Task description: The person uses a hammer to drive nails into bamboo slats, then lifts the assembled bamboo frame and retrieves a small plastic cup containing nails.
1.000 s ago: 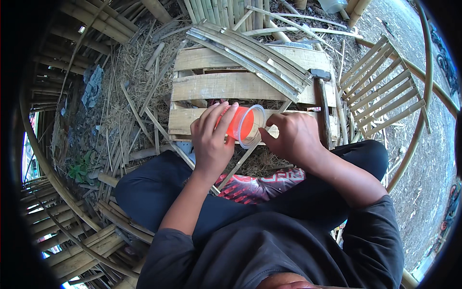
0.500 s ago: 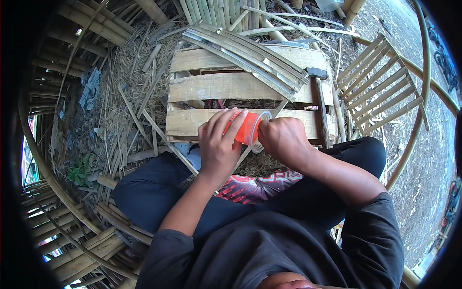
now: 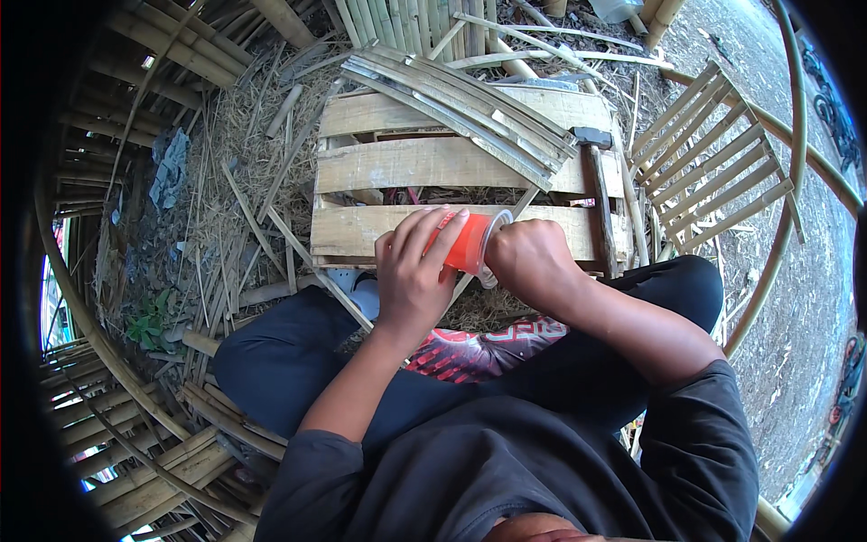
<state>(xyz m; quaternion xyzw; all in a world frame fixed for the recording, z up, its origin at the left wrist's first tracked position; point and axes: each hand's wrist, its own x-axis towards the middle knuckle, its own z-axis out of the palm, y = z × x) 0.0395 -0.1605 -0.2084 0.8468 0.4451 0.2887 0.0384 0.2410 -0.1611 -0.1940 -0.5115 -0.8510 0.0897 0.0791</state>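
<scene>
Near the middle of the frame, the left hand (image 3: 411,275) is wrapping around a small orange plastic cup (image 3: 468,242), its fingers lying close together across the cup's side and hiding most of it. The cup is tipping on its side with its clear rim facing right, toward the right hand (image 3: 533,262). That hand is curling into a loose fist against the rim; its fingertips are turning away from the camera, so what they are pinching, if anything, cannot be told, though they may be working at the cup's mouth. Just above the hands, a wooden pallet (image 3: 433,163) is lying on straw, with a bundle of split bamboo strips (image 3: 461,104) slanting across its top. At the pallet's right edge a hammer (image 3: 596,172) is resting. The person's dark trousers (image 3: 298,352) are filling the lower frame.
</scene>
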